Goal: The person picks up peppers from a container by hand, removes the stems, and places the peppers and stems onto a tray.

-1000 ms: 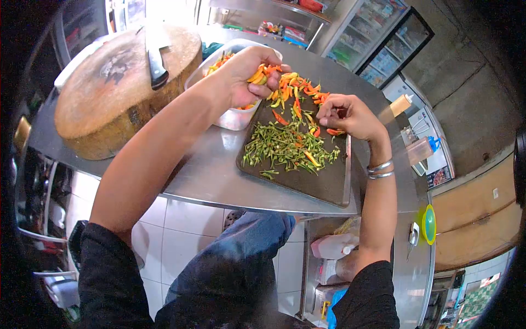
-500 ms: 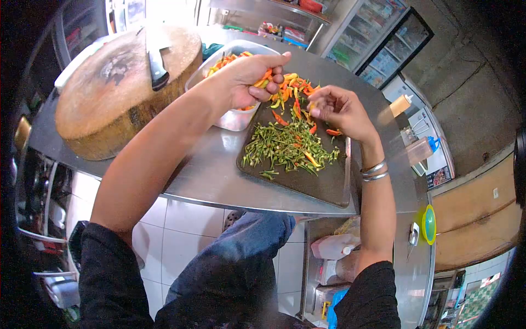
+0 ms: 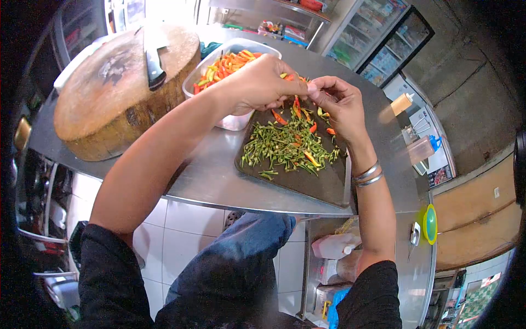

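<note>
Left hand (image 3: 263, 85): curling its fingers over the chillies (image 3: 298, 107) at the tray's 12 o'clock end; whether it is gripping any, I cannot tell.
Right hand (image 3: 337, 104): pinching a chilli between fingertips, touching the left.
Tray (image 3: 323, 186): holding green stems (image 3: 285, 148).
Container (image 3: 235, 118): sitting at the tray's 10 o'clock, holding chillies.

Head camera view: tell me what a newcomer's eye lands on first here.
Both hands meet at the far end of a dark tray: the left hand and right hand work over a pile of red and orange chillies. Nearer on the tray lies a heap of green stems. To the left, a clear tub holds more chillies beside a round wooden chopping block with a cleaver on it.
</note>
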